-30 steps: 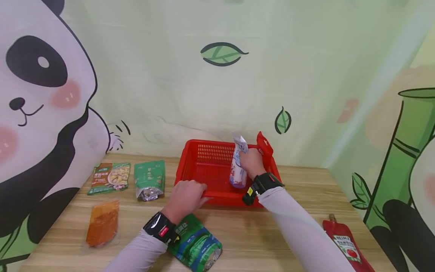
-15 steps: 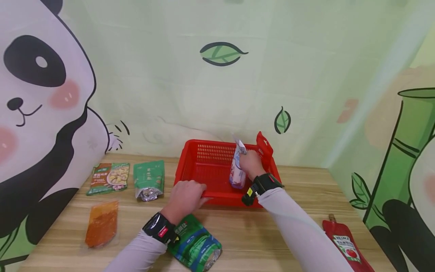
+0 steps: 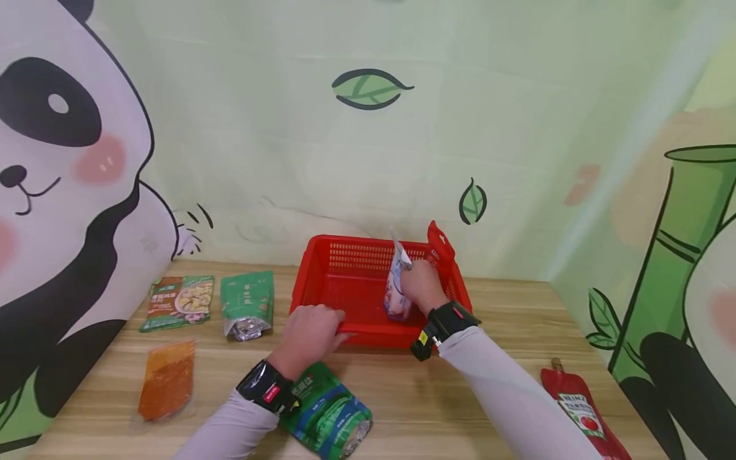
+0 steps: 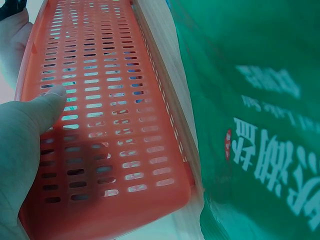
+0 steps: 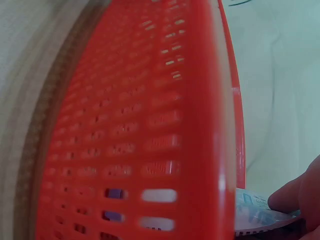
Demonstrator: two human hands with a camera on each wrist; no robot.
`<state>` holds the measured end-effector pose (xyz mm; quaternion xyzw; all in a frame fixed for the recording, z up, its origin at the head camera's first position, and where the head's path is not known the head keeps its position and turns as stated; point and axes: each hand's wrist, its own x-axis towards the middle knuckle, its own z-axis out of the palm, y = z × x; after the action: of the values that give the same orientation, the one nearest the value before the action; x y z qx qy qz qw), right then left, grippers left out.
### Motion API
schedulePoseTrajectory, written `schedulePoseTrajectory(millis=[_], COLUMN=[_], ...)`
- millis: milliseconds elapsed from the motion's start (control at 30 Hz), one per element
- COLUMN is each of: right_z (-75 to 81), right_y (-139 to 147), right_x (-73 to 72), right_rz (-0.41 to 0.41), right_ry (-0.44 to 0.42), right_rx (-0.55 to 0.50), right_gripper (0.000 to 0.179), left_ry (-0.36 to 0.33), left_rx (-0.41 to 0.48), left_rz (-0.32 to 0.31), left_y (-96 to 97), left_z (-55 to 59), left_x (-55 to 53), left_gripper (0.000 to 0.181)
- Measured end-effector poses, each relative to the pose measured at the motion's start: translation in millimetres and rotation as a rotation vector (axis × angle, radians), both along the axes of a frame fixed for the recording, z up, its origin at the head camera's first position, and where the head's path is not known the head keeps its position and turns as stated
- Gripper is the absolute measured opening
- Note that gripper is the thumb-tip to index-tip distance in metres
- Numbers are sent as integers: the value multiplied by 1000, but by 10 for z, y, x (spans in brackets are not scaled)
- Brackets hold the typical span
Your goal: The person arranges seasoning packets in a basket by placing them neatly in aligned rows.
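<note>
My right hand reaches into the right part of a red plastic basket and grips a white and purple printed pouch. That pouch stands on end, its top leaning a little left. In the right wrist view, fingertips pinch its clear-and-white edge above the rim. My left hand holds the basket's front left rim, with the thumb against the slotted outer wall in the left wrist view. A red pouch with a hang hole sticks up in the basket's back right corner, partly behind my right hand.
Below my left wrist lies a green pouch. To the left are a brown-green packet, a green foil-bottomed pouch and an orange packet. A Heinz ketchup pouch lies at right. A printed cloth hangs behind.
The white and purple pouch has turned more edge-on, and my right hand sits slightly lower with it. My left hand stays at the rim. The head view has swung slightly right.
</note>
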<state>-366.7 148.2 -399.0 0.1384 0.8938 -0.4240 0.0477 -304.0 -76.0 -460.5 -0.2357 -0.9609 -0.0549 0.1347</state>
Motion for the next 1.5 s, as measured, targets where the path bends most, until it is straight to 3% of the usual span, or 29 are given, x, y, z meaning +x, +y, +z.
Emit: schedulePoseTrajectory(millis=[233,500,833,1100,1267,1500], right_z=[-81,-161,-195,-166,-153,-134], right_y=[-31,-2,-46,-45,-45,-37], right_x=[77,94,81,101,107,110], right_rz=[47,39,-22,6,-11,-44], right_ry=[25,62,38,2,-11,-17], right_rx=[61,147,126,67,87,133], right_gripper=[29,30,22,21,23,21], left_ry=[10,-2,5,11,-3,52], left_rx=[0,4,4,-11,-9,9], left_rz=[-1,-2,-4,3,9,-10], left_y=[-18,9,10,16,21,17], left_z=[2,5,-13,4,19,-1], left_x=[-17,2,12,18,29,28], left_gripper=[33,32,32,32,31,31])
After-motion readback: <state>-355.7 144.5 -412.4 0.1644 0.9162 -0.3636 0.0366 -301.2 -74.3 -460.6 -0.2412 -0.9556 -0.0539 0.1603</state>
